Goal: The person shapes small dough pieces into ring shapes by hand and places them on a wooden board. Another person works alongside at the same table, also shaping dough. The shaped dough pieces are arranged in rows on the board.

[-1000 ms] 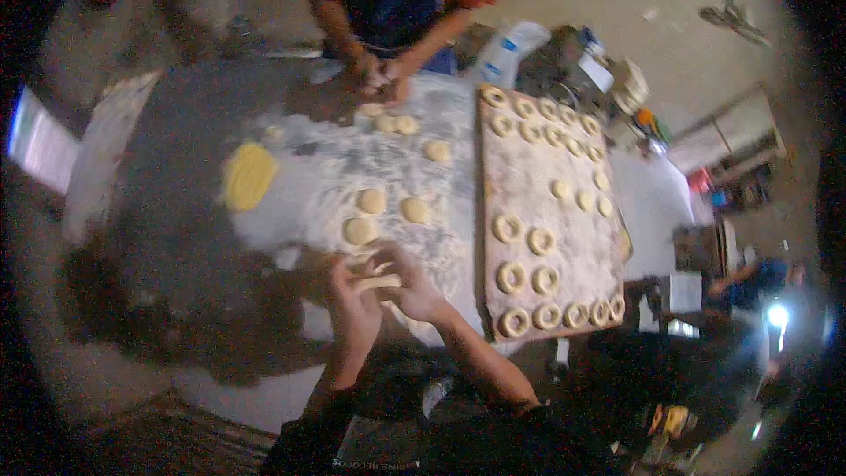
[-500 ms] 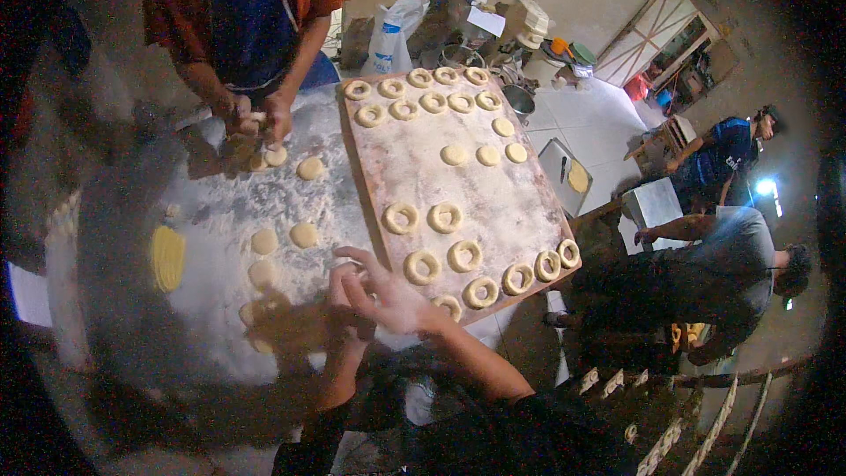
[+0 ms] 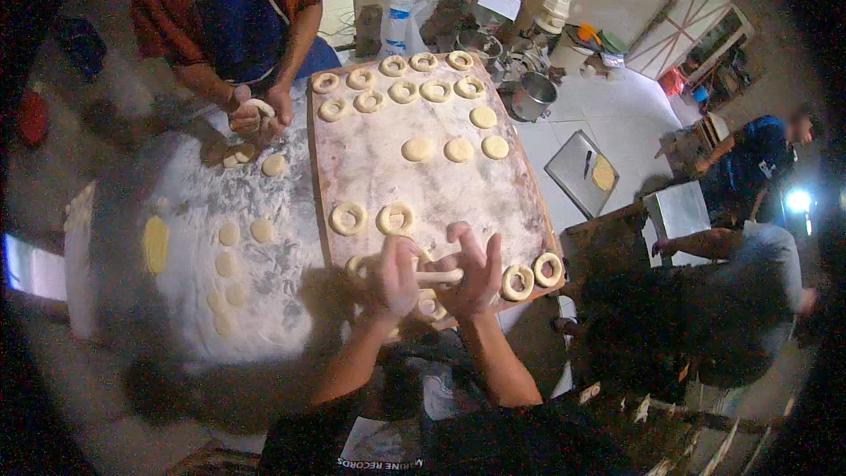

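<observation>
Over the near part of a floured wooden board (image 3: pixel 441 189), a pale ring of dough (image 3: pixel 439 277) is stretched between my two hands, seen nearly edge-on. My left hand (image 3: pixel 397 282) is curled on its left side. My right hand (image 3: pixel 474 278) grips the other side, with some fingers raised and apart. Both hands are dusted with flour. Beneath and beside them lie more dough rings (image 3: pixel 397 218), some partly hidden by my hands. The ring at the right corner (image 3: pixel 547 270) lies flat.
Flat dough discs (image 3: pixel 458 150) lie mid-board, and others (image 3: pixel 262 230) on the floured table (image 3: pixel 282 300) left. Across it, a person in a blue apron (image 3: pixel 238 22) works dough in their hands (image 3: pixel 260 115). A tray (image 3: pixel 568 185) and metal pot (image 3: pixel 534 95) are beyond the board; people stand right.
My hands have moved right, from the board's left edge to over its near part. They have come apart, and a dough ring now shows between them. The view has shifted.
</observation>
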Tool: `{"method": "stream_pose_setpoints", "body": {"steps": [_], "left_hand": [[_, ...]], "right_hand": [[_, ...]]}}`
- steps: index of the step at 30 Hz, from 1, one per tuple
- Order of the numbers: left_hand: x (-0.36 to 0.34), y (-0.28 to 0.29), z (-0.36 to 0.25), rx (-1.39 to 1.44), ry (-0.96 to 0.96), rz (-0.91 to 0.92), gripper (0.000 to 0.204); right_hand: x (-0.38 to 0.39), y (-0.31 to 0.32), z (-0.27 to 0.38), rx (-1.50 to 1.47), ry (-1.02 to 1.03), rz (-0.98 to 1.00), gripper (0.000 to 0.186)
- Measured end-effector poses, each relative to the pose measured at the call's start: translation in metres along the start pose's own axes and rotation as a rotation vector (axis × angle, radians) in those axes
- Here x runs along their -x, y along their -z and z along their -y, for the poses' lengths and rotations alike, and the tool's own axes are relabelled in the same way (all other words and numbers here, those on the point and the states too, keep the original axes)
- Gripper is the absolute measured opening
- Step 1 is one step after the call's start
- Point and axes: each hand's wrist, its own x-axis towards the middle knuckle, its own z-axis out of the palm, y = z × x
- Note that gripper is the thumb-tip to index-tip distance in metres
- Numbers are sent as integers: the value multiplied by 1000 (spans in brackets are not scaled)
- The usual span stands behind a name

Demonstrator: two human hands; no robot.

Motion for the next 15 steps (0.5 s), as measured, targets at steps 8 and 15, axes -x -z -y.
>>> {"method": "stream_pose_setpoints", "body": {"steps": [8,15], "left_hand": [[-10,-65,8,112,-71,26,23],[-39,-85,12,-375,-2,157,36]], "right_hand": [[9,68,42,866,154,-70,64],[-20,47,61,1362,-51,-425,76]]}}
